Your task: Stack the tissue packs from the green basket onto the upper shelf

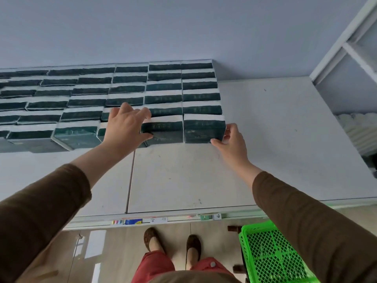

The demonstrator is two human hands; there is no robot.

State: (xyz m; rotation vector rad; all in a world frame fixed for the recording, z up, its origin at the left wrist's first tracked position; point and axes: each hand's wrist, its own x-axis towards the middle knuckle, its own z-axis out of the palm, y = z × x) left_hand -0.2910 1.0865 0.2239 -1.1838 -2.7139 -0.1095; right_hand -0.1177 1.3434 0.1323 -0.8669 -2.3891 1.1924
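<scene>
Left hand (126,125): fingers spread flat on a near pack (163,130), steadying it.
Right hand (230,139): pinches the end pack (204,129), squaring the row.

My left hand (127,125) covers the near pack in the third column from the right. The rows of tissue packs (126,88) run past the left edge, count unknown. Print on the pack faces is too blurred to read. The green basket (269,256) is cut by the bottom edge and my right sleeve (306,221); contents indiscernible.
</scene>
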